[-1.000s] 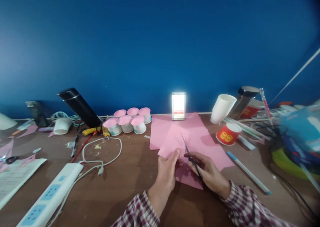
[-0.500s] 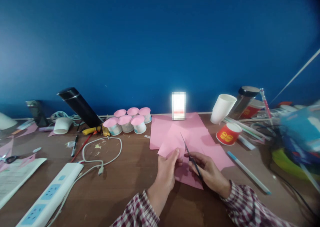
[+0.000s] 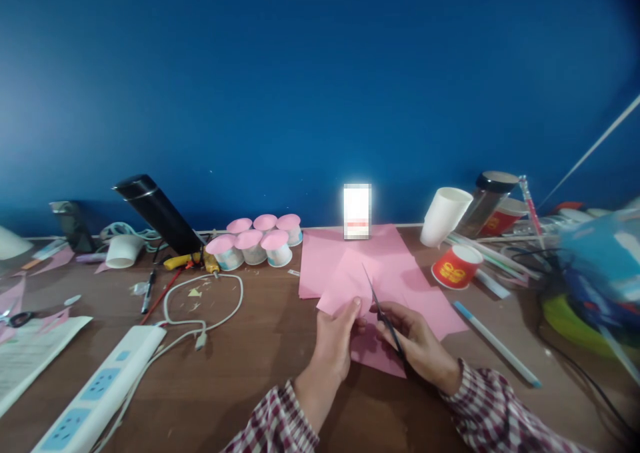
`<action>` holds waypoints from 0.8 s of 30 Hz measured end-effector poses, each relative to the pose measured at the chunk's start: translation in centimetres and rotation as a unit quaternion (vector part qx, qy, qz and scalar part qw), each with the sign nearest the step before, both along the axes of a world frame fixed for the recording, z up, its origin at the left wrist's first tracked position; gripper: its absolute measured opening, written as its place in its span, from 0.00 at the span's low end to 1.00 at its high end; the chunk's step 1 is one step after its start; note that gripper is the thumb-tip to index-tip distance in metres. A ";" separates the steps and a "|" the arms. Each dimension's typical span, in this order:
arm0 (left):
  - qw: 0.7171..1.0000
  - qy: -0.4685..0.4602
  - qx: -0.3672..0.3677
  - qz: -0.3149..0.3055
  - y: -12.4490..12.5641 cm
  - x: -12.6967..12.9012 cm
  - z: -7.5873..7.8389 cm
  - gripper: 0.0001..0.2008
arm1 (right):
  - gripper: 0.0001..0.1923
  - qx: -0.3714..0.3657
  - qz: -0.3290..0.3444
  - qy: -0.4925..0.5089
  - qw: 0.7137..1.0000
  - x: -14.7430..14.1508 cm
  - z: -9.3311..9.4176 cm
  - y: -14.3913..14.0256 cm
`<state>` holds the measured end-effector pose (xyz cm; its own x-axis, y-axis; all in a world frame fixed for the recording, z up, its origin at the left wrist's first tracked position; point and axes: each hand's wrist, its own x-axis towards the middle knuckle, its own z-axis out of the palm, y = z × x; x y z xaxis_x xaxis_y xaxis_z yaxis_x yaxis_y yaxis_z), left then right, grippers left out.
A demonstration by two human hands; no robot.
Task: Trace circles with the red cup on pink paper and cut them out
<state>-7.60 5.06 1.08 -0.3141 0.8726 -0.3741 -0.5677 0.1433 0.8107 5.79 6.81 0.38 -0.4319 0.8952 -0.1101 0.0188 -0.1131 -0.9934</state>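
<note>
My left hand [image 3: 337, 343] pinches a piece of pink paper [image 3: 345, 292], thumb on top, above the desk. Closed round the handles of dark scissors [image 3: 379, 312] is my right hand [image 3: 417, 340]. The scissors' blades point up and away from me and lie along the right edge of the held paper. Whether paper sits between the blades I cannot tell. Beneath both hands lie larger pink sheets [image 3: 320, 250], spread toward the wall. Part of the scissors' handles is hidden by my right fingers.
Several paper cups with pink tops [image 3: 253, 248] stand back left, near a black flask [image 3: 157, 214]. A power strip [image 3: 107, 380] and white cable [image 3: 240, 300] lie left. Right are a red paper cup [image 3: 457, 268], a white cup [image 3: 445, 216] and a marker [image 3: 500, 346].
The held paper and my left hand have shifted very slightly to the right. My right hand and the scissors stay almost where they were.
</note>
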 end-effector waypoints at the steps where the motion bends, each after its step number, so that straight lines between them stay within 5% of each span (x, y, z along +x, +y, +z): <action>1: 1.000 0.003 0.002 0.001 0.0 0.0 0.0 0.18 | 0.23 -0.001 0.000 0.000 1.000 0.0 0.0 0.0; 24: 0.999 0.030 0.022 -0.004 0.3 -0.4 -1.0 0.18 | 0.24 0.011 -0.005 -0.016 1.000 0.2 0.1 0.3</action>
<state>-8.04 5.35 0.10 -0.3284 0.8901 -0.3161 -0.5162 0.1112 0.8492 5.96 7.09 0.48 -0.4202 0.9014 -0.1047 0.0501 -0.0921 -0.9945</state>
